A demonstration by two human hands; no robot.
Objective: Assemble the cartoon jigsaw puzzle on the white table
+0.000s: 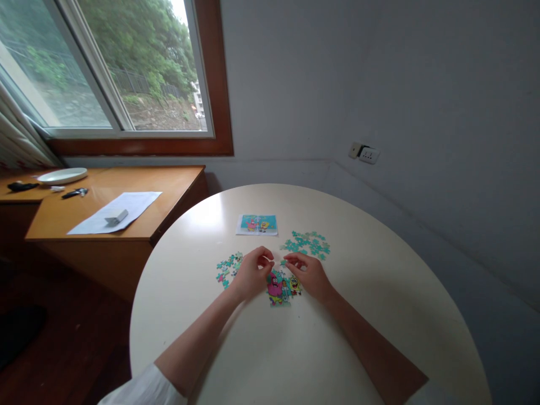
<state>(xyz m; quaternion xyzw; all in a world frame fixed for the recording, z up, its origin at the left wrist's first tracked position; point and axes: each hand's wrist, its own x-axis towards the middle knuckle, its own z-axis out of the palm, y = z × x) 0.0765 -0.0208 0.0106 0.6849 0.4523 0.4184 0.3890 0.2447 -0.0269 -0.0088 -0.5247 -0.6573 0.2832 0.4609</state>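
Note:
A partly joined jigsaw puzzle [275, 289] with a pink starfish and a yellow sponge figure lies flat on the white round table [304, 360]. Just above its top edge, my right hand [311, 274] pinches a small teal puzzle piece [283, 262] between thumb and fingertips. My left hand [254, 273] is at the puzzle's upper left, its fingers curled in towards the thumb; whatever they may hold is too small to make out. Loose mixed puzzle pieces [226, 270] lie beside my left hand, partly covered by it. Beyond my right hand spreads a pile of teal puzzle pieces [310, 243].
Behind the puzzle lies a reference picture card [257, 224] with the same figures. At left stands a wooden desk [181, 194] bearing a white paper sheet [141, 201], a small grey-white object [116, 216] and a white plate [63, 175]. A wall socket [369, 155] is at right.

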